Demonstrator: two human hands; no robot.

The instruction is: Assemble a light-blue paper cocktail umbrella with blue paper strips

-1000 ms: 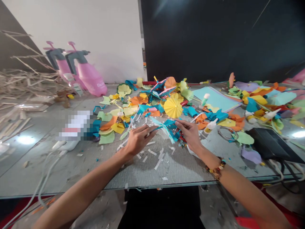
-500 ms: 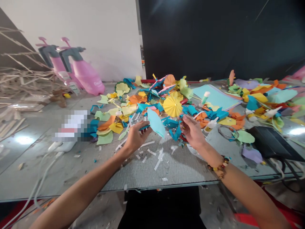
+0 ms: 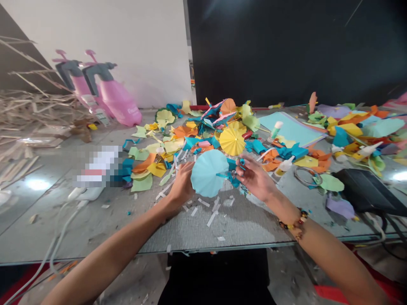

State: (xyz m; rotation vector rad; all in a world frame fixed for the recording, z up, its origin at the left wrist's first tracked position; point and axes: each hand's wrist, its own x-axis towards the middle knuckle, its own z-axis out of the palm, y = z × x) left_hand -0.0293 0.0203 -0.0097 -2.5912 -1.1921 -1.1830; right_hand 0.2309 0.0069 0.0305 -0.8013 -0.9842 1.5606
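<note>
Head | light-blue paper umbrella (image 3: 206,173) between both hands (image 3: 254,178), held

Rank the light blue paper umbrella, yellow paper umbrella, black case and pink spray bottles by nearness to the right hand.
1. light blue paper umbrella: its stick pinched by the right hand, canopy to the left.
2. yellow paper umbrella: just beyond the hand.
3. black case: far right.
4. pink spray bottles: back left.

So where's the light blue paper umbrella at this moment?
Head view, centre: the light blue paper umbrella is held between the left hand and right hand above the table, just in front of the yellow paper umbrella.
</note>
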